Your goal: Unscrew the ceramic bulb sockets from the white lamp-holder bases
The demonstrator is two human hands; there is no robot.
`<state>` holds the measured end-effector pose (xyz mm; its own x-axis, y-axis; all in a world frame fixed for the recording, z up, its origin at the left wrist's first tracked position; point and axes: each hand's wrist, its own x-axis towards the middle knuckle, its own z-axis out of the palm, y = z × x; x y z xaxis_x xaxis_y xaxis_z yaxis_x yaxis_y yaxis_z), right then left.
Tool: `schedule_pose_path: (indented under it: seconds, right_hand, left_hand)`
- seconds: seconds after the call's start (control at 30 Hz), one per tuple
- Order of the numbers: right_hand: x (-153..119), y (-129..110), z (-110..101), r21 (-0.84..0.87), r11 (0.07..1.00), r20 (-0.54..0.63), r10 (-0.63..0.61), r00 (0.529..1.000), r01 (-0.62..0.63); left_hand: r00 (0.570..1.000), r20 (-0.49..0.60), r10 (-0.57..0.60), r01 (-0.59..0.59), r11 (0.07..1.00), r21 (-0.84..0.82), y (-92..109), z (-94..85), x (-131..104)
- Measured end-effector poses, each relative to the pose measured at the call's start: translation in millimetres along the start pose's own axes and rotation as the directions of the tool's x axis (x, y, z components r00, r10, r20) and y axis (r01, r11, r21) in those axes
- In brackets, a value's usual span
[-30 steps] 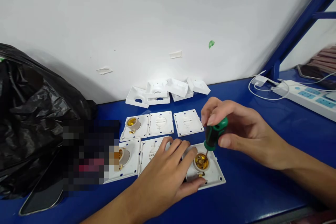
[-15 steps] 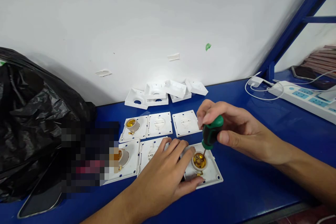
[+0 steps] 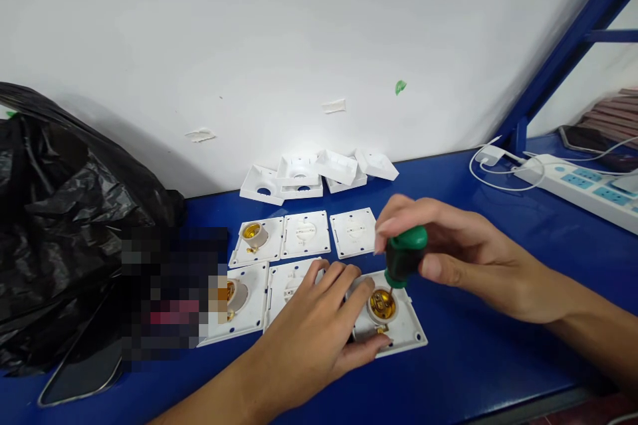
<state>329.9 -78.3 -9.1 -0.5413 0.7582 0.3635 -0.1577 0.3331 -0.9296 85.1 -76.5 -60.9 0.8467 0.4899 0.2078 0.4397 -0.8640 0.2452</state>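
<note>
My right hand (image 3: 463, 255) is closed around a screwdriver (image 3: 403, 257) with a green and black handle. Its thin shaft points down into the brass-lined bulb socket (image 3: 381, 306), which stands on a square white base plate (image 3: 409, 329). My left hand (image 3: 319, 325) grips this lamp holder from the left, the thumb at its front near a small brass terminal and the fingers along its left side. Under the left fingers lies part of another white plate (image 3: 282, 285) without a socket. The screwdriver's tip is hidden inside the socket.
More white plates (image 3: 306, 234) lie in rows, two with sockets (image 3: 253, 234). Several white covers (image 3: 339, 166) are piled against the wall. A black plastic bag (image 3: 74, 226) and a phone-like dark slab (image 3: 84, 365) are at left, a power strip (image 3: 588, 186) with cables at right.
The whole view has shifted slightly. The right hand and screwdriver have turned a little at the socket; the left hand keeps its hold on the lamp holder.
</note>
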Motion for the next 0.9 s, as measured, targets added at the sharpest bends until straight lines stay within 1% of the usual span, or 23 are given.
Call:
schedule_pose_path:
  seconds: [0.03,0.07,0.2,0.3,0.33,0.43,0.5,0.57,0.63,0.73,0.9]
  right_hand:
    - [0,0,0,0.028,0.999,0.039,0.032,0.999,-0.033]
    - [0,0,1,0.051,0.998,0.053,0.043,0.998,-0.046]
    - [0,3,1,0.008,0.999,-0.097,-0.04,0.994,0.041]
    - [1,4,-1,0.028,0.999,-0.029,0.029,0.999,-0.029]
    - [2,4,-2,0.027,0.999,-0.016,0.028,0.999,-0.028]
    - [2,2,-2,-0.035,0.999,-0.051,-0.023,0.998,0.022]
    - [1,2,0,-0.03,1.0,-0.027,0.002,1.0,-0.003]
    - [1,2,0,0.027,0.999,0.005,0.029,1.0,-0.029]
    - [0,4,1,0.078,0.997,-0.005,0.026,1.0,-0.026]
    - [1,9,2,0.106,0.994,-0.045,0.01,0.999,-0.005]
    - [3,13,7,0.081,0.997,-0.074,-0.002,0.997,0.008]
  left_hand:
    - [1.0,0.0,0.0,0.0,1.0,0.004,0,0.0,0]
    - [1.0,-0.003,0.001,-0.001,1.0,0.005,0,0.2,0]
    - [1.0,-0.014,-0.002,0.002,1.0,-0.006,0,1.0,0]
    - [1.0,-0.018,0.0,0.0,1.0,-0.013,0,0.3,0]
    - [1.0,-0.017,0.001,-0.001,1.0,-0.016,0,-0.2,0]
    - [1.0,-0.009,-0.001,0.001,1.0,-0.011,1,-1.4,0]
    - [1.0,-0.008,0.001,-0.001,1.0,-0.006,1,-1.3,0]
    - [1.0,-0.008,-0.001,0.001,1.0,-0.007,1,-0.3,-1]
    - [1.0,-0.014,-0.003,0.003,1.0,-0.014,0,0.9,-2]
    - [1.0,-0.016,-0.003,0.003,1.0,-0.028,0,1.7,-2]
    - [1.0,-0.021,-0.002,0.001,0.999,-0.033,-1,0.7,-1]
